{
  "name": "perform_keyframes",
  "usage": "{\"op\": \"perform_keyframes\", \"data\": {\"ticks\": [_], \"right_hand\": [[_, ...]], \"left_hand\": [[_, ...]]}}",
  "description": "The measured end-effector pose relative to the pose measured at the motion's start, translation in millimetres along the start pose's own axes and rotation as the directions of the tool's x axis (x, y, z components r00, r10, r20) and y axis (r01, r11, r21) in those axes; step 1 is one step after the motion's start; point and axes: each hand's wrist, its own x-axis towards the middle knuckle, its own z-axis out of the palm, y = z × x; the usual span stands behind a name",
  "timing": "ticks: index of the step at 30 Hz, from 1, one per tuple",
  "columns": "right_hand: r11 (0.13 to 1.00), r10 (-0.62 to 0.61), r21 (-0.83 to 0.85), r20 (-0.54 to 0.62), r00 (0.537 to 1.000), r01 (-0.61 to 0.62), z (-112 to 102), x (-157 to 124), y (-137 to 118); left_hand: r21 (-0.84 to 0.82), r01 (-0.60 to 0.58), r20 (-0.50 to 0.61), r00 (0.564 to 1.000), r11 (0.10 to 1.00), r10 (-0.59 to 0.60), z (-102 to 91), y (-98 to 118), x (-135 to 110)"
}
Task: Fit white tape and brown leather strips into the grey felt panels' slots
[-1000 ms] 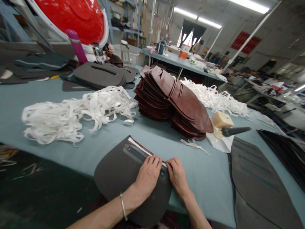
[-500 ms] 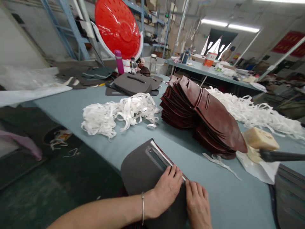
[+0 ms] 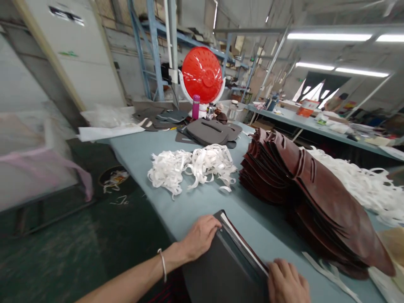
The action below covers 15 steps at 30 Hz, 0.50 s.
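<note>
In front of me at the table edge is a dark grey leather piece (image 3: 227,263) with a white strip (image 3: 243,242) along its far right edge. A sliver of dark red-brown shows beside that strip. My left hand (image 3: 202,236) pinches the piece near its far corner, thumb and fingers closed on the border. At the nearer end of the strip, my right hand (image 3: 286,281) has its fingers curled over the same edge; its thumb is hidden. A tall stack of brown leather pieces (image 3: 309,189) with slots rises beyond my right hand.
A heap of white strips (image 3: 192,166) lies ahead, and a larger white heap (image 3: 362,181) sits behind the brown stack. Grey slotted pieces (image 3: 208,131), a purple bottle (image 3: 195,107) and a red round heater (image 3: 202,73) stand farther back. The table's left edge (image 3: 147,202) drops to the floor.
My left hand has shifted from the middle of the strip to the far corner of the grey piece. My right hand stays on the strip's near end. The view has swung left.
</note>
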Motion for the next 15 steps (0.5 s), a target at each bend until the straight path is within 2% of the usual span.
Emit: {"op": "perform_keyframes", "data": {"ticks": [2,4,7,9,11,13,15], "right_hand": [[0.983,-0.021,0.184,-0.016,1.000,0.023,7,36,-26],[0.929,-0.047,0.368,-0.016,0.999,0.050,13,74,-62],[0.823,-0.062,0.567,0.039,0.997,0.029,16,130,-121],[0.730,-0.097,0.683,0.079,0.992,0.018,16,165,-156],[0.586,-0.102,0.810,0.083,0.991,-0.008,16,197,-185],[0.339,-0.029,0.931,0.153,0.988,-0.134,18,227,-208],[0.070,0.054,0.951,0.297,0.953,-0.300,21,257,-226]], "left_hand": [[-0.029,0.079,-0.156,0.984,0.996,-0.082,-7.8,-9,1],[-0.007,0.131,-0.311,0.942,0.991,-0.126,-18.5,-20,1],[0.070,0.222,-0.510,0.846,0.972,-0.157,-39.6,-41,-1],[0.125,0.298,-0.627,0.763,0.946,-0.157,-54.0,-56,-4],[0.159,0.369,-0.731,0.668,0.916,-0.142,-66.4,-71,-7],[0.172,0.416,-0.806,0.580,0.893,-0.115,-76.9,-83,-9],[0.181,0.431,-0.850,0.521,0.884,-0.079,-86.0,-91,-7]]}}
